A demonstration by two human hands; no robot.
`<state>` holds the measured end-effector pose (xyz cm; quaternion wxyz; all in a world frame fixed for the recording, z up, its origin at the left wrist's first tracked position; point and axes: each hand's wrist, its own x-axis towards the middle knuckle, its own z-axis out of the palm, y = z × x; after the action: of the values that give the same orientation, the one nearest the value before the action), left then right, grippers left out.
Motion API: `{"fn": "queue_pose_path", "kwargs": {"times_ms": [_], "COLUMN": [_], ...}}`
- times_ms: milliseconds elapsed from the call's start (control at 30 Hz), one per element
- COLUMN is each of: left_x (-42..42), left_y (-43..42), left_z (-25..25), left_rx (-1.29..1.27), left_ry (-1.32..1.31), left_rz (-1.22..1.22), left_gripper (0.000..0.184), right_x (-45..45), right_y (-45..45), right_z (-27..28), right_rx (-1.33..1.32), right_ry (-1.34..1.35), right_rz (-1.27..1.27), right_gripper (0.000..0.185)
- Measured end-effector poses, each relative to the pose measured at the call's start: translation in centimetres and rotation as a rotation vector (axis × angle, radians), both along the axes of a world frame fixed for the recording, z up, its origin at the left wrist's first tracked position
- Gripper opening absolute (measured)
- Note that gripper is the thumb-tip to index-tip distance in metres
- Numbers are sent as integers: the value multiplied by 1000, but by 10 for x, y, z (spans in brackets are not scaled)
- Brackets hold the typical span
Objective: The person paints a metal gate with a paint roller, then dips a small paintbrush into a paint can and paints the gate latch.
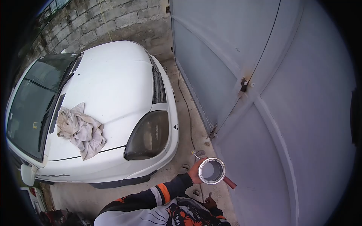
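My left hand (194,173) is wrapped round the side of an open metal paint can (212,171), with grey paint inside. A small paint roller passes under the can: its fuzzy grey head (200,153) shows beyond my fingers, and its reddish handle (230,183) sticks out on the other side. The can hides the middle of the roller, so I cannot tell how it is held. My right hand (209,203) is low by my body, a finger stretched out and nothing seen in it; part of it is in shadow.
A large grey metal gate (260,150) with a latch (244,85) stands on the right. On the left is a white car (109,71) with a crumpled cloth (81,130) on its hood. A cable (184,101) runs along the concrete floor. Behind is a block wall (124,19).
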<state>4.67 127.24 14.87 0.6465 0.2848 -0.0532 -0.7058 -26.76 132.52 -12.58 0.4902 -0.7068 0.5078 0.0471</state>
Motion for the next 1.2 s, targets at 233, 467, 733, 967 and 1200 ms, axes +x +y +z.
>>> {"fn": "queue_pose_path", "kwargs": {"times_ms": [233, 467, 733, 967, 1200], "left_x": [95, 109, 103, 113, 154], "left_y": [-83, -114, -131, -168, -217], "left_z": [-63, -136, -274, -404, -506], "left_rx": [-61, 87, 282, 262, 227], "left_ry": [615, 741, 691, 428, 253], "left_rz": [-234, -249, -224, -121, -26], "left_gripper": [50, 53, 59, 70, 73], "right_x": [72, 104, 79, 94, 124], "right_y": [-65, -64, -54, -115, -179], "right_z": [65, 117, 51, -73, -219], "right_rx": [-93, -71, 17, 76, -113], "right_ry": [12, 100, 128, -44, -216], "right_rz": [-106, -219, -178, -412, -375], "right_gripper": [27, 12, 21, 20, 29]}}
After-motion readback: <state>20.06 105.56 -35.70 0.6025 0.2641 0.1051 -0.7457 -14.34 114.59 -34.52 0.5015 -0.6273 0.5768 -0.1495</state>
